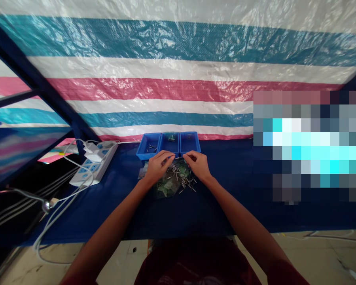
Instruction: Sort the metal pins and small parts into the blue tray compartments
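Both hands are raised over a pile of small metal pins [184, 177] on the blue table. My left hand [158, 166] is closed, its fingertips pinched at the pile's upper left. Facing it, my right hand [198, 164] is pinched too, and a thin, tiny piece seems to lie between the two sets of fingertips; what each hand holds is too small to make out. Clear plastic bags with green pieces [166, 188] lie under and beside the pins. Just beyond the hands stand a left blue bin [139, 153] with a few pins, a middle bin with small greenish pieces, and a right bin.
A white power strip [97, 168] with a plugged-in adapter and loose cables lies at the left of the blue table [112, 206]. A striped plastic sheet [166, 91] hangs behind. Blue frame bars stand at the left. A blurred-out area covers the right.
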`<state>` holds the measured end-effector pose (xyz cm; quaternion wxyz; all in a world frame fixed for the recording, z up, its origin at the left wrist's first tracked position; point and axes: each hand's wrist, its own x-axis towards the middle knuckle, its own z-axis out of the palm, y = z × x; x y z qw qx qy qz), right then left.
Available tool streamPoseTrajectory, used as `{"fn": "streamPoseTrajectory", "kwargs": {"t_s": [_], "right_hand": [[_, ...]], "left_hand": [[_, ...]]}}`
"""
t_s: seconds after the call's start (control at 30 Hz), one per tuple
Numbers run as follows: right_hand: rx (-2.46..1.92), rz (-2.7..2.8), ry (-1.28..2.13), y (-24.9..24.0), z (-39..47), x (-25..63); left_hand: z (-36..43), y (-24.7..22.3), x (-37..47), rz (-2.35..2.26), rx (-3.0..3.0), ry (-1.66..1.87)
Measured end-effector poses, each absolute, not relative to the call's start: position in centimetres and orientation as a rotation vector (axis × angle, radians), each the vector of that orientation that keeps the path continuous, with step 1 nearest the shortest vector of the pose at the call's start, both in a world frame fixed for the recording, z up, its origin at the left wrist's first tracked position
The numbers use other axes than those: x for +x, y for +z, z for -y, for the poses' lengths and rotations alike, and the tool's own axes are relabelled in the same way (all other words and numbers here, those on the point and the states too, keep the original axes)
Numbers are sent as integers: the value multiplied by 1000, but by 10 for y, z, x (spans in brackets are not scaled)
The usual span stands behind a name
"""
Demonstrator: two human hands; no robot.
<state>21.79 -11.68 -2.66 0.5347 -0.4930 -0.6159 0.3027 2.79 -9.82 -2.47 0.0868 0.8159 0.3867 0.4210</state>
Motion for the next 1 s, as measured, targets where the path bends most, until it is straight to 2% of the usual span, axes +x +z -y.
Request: {"fn": "streamPoseTrajectory", "kwargs": {"t_s": [1.0], "right_hand": [[-1132, 1457, 761, -27, 118, 217]], "left_hand": [[93, -33, 27, -1096, 2561, 1244]]}}
